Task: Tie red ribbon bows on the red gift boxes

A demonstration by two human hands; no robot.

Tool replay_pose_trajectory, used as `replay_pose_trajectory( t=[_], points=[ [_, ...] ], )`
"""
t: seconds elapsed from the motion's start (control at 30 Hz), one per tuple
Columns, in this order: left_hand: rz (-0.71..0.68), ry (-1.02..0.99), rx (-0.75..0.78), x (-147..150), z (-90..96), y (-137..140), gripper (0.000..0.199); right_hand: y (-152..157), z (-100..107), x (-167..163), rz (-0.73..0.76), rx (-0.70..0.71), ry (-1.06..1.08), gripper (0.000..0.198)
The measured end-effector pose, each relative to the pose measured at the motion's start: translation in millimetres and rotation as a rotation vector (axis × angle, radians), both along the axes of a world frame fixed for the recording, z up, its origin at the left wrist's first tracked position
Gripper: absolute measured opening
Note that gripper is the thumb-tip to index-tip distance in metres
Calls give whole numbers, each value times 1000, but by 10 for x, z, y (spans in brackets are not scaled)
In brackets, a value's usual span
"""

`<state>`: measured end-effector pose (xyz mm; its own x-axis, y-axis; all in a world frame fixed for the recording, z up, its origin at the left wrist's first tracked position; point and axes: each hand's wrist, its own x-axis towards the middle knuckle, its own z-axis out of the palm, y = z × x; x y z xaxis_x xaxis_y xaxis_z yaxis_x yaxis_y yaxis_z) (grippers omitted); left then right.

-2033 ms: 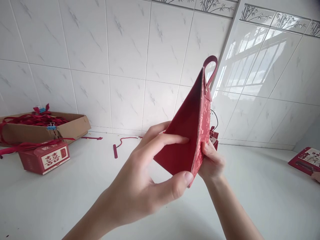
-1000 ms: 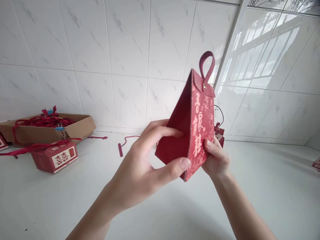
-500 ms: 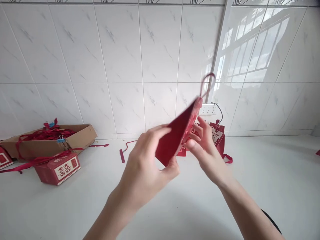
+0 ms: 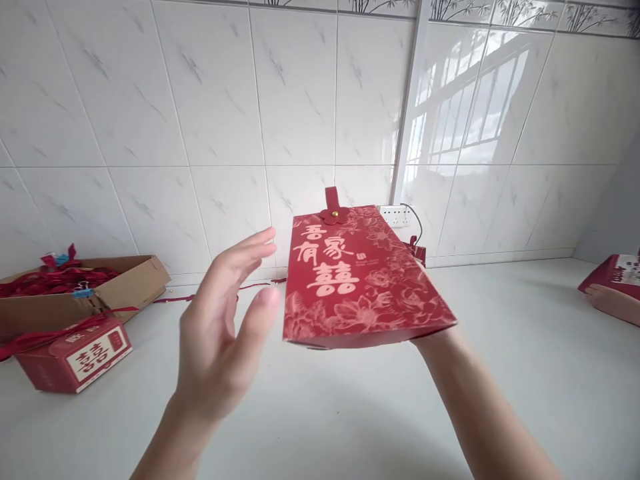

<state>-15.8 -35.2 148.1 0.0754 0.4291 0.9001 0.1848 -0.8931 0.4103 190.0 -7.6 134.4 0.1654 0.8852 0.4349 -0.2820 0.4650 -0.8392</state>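
Backing the white tabletop (image 4: pixel 320 420) and held red box (image 4: pixel 367 283), tiled wall (image 4: pixel 220 100).

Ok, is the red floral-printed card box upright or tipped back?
Tipped back: the box shows its lettered face slanting upward, its dark-red strap handle at the far end.

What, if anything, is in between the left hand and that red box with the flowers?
Nothing visible: the left hand is open beside the red box, with a gap between its fingers and the box's left edge. The red cord lies farther back on the white table.
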Motion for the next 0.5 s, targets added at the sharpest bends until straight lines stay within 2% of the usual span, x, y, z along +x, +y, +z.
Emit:
replay_pose_trajectory(
  t=[0.1,0.17,0.3,0.4,0.5],
  points=[
    [-83,52,-261,-46,29,78,43,8,11,39,-59,30,107,36],
    [-163,114,-365,-44,21,91,57,-3,18,41,-44,23,133,37],
    [-140,210,-291,57,-41,34,75,-3,20,-16,14,-34,144,38],
    [-59,252,-217,154,-85,22,80,20,-4,-94,-10,-70,186,41],
    [59,272,-106,206,-102,58,79,33,-43,-170,29,-91,188,39]
  ],
)
